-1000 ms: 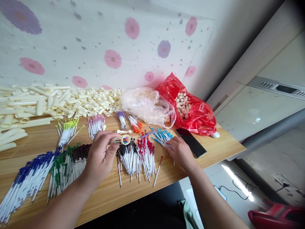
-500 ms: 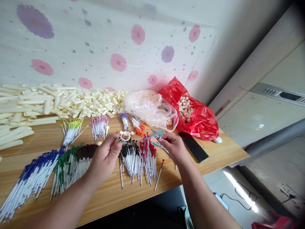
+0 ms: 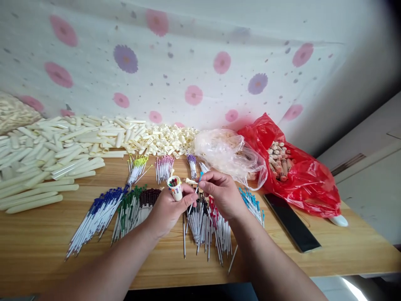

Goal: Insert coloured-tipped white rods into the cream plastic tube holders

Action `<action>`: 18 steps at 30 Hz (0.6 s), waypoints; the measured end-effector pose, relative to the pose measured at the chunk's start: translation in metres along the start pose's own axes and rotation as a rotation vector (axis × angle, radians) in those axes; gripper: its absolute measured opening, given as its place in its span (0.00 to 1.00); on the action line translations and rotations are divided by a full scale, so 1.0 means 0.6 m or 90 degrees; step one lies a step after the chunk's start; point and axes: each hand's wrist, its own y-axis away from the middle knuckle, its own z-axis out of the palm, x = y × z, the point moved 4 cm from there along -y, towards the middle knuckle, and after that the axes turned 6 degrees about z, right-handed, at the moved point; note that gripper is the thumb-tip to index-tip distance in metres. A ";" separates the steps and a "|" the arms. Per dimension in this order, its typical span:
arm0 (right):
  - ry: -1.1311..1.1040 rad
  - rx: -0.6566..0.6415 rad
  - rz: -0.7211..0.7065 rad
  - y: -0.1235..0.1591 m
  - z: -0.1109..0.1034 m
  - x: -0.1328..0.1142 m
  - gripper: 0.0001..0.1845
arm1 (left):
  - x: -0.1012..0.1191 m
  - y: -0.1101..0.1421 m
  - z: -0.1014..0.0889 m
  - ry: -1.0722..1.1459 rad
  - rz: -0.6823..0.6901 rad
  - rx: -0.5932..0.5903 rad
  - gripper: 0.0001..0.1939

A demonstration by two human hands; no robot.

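My left hand [image 3: 169, 211] is closed around a cream multicolour pen barrel [image 3: 176, 191]. Its open end faces up, and several coloured refill ends show inside. Just to the right, my right hand [image 3: 224, 195] pinches a pen refill [image 3: 201, 176] with a light blue end and a white stem. That refill slants down toward my left fingertips; whether they touch it I cannot tell. Below the hands lie black-ended refills [image 3: 196, 221] and red-ended refills [image 3: 221, 234]. Light blue refills [image 3: 254, 205] are spread beside my right wrist, which partly covers the red group.
Blue [image 3: 97, 217], green [image 3: 130, 213], brown, yellow, pink and purple refill bundles lie across the wooden table [image 3: 40, 246]. Cream tubes [image 3: 72, 146] are heaped behind. A clear plastic bag [image 3: 232, 152], a red bag [image 3: 313, 188] of pen parts and a black phone [image 3: 291, 223] are rightward.
My right hand has moved from the light blue refills to beside my left hand, bringing one refill. The barrel now stands more upright. The camera view has turned left.
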 end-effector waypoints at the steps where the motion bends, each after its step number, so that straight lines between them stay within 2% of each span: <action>1: 0.007 0.020 -0.013 0.001 -0.005 0.001 0.06 | -0.001 0.001 0.001 -0.004 -0.006 -0.009 0.10; 7: -0.006 0.040 -0.044 0.007 -0.019 0.007 0.04 | 0.000 0.004 0.007 -0.003 -0.021 -0.041 0.07; 12: -0.002 0.038 -0.061 0.010 -0.021 0.000 0.10 | -0.003 0.004 0.007 -0.014 -0.024 -0.031 0.08; 18: 0.073 0.045 -0.091 0.014 -0.025 0.000 0.08 | 0.000 0.004 0.008 -0.092 0.016 -0.029 0.08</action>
